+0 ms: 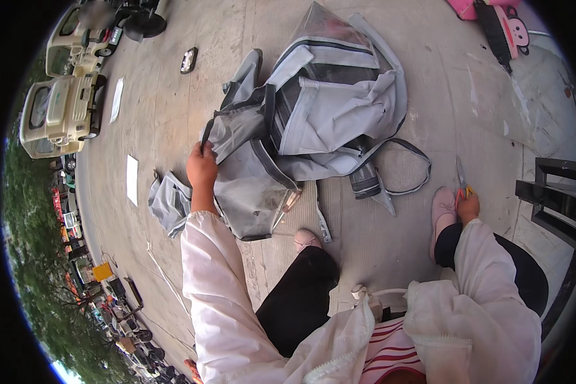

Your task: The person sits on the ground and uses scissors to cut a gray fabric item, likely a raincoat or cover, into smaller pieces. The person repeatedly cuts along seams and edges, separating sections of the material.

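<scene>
A pile of grey fabric (345, 115) with dark trim and see-through plastic panels lies crumpled on the pavement in front of me. My left hand (201, 171) is closed on the dark-bordered edge of a clear plastic panel (246, 192) at the pile's left side. Low by my right foot, my right hand (469, 208) grips scissors (461, 173) by their orange handles, the blades pointing away from me and apart from the fabric. A dark-edged strap (424, 185) loops out of the pile toward the scissors. Left of my left forearm lies a smaller grey fabric piece (168, 200).
Black metal framework (553, 192) stands at the right, below a clear plastic sheet (502, 102). A pink item with a cartoon animal head (515, 32) lies at the far right. White sheets (132, 180) and a small dark object (189, 61) are on the ground. Beige vehicles (61, 121) stand left.
</scene>
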`<state>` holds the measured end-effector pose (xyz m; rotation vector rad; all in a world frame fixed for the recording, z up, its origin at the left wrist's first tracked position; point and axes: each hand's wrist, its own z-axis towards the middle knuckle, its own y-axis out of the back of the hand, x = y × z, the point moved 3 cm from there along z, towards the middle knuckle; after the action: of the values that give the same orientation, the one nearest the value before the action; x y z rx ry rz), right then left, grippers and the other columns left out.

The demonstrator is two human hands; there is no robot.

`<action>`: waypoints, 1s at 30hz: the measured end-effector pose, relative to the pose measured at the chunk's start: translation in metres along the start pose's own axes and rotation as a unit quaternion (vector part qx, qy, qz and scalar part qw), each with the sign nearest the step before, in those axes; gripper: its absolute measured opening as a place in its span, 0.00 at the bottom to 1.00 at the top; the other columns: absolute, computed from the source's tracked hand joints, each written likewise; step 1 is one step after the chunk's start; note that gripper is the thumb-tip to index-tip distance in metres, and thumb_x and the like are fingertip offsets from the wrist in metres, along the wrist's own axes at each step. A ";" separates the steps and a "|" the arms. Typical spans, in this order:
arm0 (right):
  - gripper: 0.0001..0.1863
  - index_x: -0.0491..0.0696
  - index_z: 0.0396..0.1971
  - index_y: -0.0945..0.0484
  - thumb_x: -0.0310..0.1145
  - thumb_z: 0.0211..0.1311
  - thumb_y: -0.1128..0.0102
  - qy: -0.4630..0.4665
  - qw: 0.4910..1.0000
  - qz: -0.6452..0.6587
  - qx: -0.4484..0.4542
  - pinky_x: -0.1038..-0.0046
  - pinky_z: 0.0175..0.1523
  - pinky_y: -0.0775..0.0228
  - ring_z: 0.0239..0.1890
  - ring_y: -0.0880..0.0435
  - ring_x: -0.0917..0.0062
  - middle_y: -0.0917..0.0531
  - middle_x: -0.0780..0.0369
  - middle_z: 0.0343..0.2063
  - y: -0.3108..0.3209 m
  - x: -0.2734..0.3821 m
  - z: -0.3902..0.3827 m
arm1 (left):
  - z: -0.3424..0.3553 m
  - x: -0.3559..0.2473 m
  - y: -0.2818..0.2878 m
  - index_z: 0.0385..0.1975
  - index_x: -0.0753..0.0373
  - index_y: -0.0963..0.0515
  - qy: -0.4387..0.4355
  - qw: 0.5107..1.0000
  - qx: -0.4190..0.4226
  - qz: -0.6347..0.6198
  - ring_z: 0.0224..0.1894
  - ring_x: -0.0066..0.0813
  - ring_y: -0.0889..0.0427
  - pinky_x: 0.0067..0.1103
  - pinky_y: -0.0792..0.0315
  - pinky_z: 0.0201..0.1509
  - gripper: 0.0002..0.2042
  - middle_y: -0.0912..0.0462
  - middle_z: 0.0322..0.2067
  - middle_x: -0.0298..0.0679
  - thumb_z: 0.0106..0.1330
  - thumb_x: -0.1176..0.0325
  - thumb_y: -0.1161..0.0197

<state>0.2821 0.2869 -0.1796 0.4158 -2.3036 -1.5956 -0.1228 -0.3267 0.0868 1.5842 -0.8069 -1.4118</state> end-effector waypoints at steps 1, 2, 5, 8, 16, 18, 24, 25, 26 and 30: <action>0.26 0.36 0.43 0.29 0.42 0.54 0.37 0.021 1.000 0.011 0.016 0.57 0.49 0.29 0.43 0.21 0.50 0.21 0.44 0.39 0.002 0.004 -0.001 | -0.001 -0.005 0.006 0.32 0.61 0.22 0.012 1.000 0.009 -0.022 0.24 0.28 0.21 0.25 0.30 0.31 0.15 0.19 0.23 0.38 0.68 0.56 0.48; 0.24 0.37 0.43 0.29 0.41 0.55 0.38 0.006 0.999 0.040 -0.023 0.57 0.48 0.29 0.42 0.20 0.51 0.21 0.44 0.38 0.006 0.008 -0.001 | -0.007 -0.011 0.012 0.29 0.63 0.24 -0.007 0.999 -0.014 -0.038 0.20 0.20 0.27 0.21 0.34 0.26 0.14 0.24 0.18 0.34 0.69 0.59 0.48; 0.19 0.40 0.40 0.28 0.39 0.57 0.41 -0.029 0.981 0.144 -0.127 0.57 0.46 0.29 0.40 0.20 0.52 0.19 0.46 0.36 0.023 0.035 -0.007 | -0.026 -0.030 0.038 0.29 0.65 0.25 -0.035 0.986 -0.047 -0.154 0.19 0.16 0.32 0.18 0.37 0.23 0.12 0.28 0.16 0.30 0.69 0.63 0.47; 0.18 0.41 0.38 0.26 0.41 0.57 0.39 -0.041 0.955 0.255 -0.148 0.61 0.43 0.28 0.38 0.18 0.55 0.18 0.49 0.35 0.062 0.088 -0.017 | -0.049 -0.061 0.059 0.31 0.67 0.25 -0.071 0.982 -0.053 -0.169 0.20 0.13 0.37 0.15 0.41 0.24 0.09 0.30 0.18 0.28 0.68 0.67 0.45; 0.17 0.43 0.26 0.30 0.39 0.56 0.34 0.273 0.728 0.571 0.262 0.75 0.27 0.36 0.21 0.31 0.81 0.27 0.65 0.17 0.152 0.277 -0.180 | -0.150 -0.112 0.061 0.38 0.68 0.25 -0.201 0.966 -0.045 -0.156 0.30 0.26 0.26 0.21 0.30 0.37 0.06 0.22 0.29 0.43 0.64 0.73 0.42; 0.19 0.42 0.28 0.30 0.42 0.55 0.34 0.275 0.745 0.499 0.346 0.74 0.29 0.34 0.21 0.27 0.80 0.26 0.62 0.17 0.163 0.298 -0.221 | -0.173 -0.116 0.048 0.39 0.68 0.25 -0.211 0.959 -0.024 -0.189 0.33 0.30 0.23 0.22 0.29 0.41 0.07 0.21 0.31 0.44 0.63 0.74 0.41; 0.16 0.43 0.31 0.32 0.33 0.53 0.32 0.185 0.703 0.524 0.445 0.75 0.21 0.30 0.18 0.25 0.80 0.25 0.62 0.21 0.144 0.292 -0.270 | -0.224 -0.099 0.032 0.39 0.67 0.25 -0.168 0.961 -0.028 -0.218 0.29 0.18 0.29 0.16 0.33 0.36 0.09 0.24 0.27 0.33 0.67 0.68 0.43; 0.15 0.44 0.31 0.32 0.32 0.54 0.33 0.170 0.718 0.527 0.423 0.76 0.23 0.29 0.18 0.26 0.81 0.26 0.64 0.20 0.138 0.276 -0.261 | -0.225 -0.096 0.027 0.38 0.67 0.25 -0.115 0.967 -0.023 -0.228 0.27 0.17 0.29 0.16 0.33 0.33 0.10 0.25 0.25 0.33 0.68 0.66 0.44; 0.14 0.44 0.31 0.33 0.32 0.55 0.34 0.155 0.731 0.524 0.410 0.77 0.25 0.27 0.17 0.27 0.82 0.28 0.65 0.18 0.130 0.259 -0.265 | -0.219 -0.075 0.025 0.33 0.66 0.25 -0.008 0.959 0.005 -0.284 0.23 0.17 0.30 0.17 0.34 0.29 0.11 0.27 0.21 0.32 0.69 0.63 0.45; 0.14 0.45 0.31 0.33 0.30 0.56 0.34 0.100 0.656 0.630 0.404 0.72 0.29 0.23 0.18 0.27 0.82 0.28 0.65 0.18 0.102 0.205 -0.281 | -0.216 -0.030 -0.002 0.27 0.60 0.31 0.315 0.739 0.033 -0.594 0.20 0.27 0.27 0.22 0.30 0.25 0.11 0.28 0.18 0.34 0.70 0.62 0.48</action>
<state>0.2042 -0.0002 0.0270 -0.7172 -2.0258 0.1731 0.0849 -0.2621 0.1004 2.5791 0.7633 -1.3885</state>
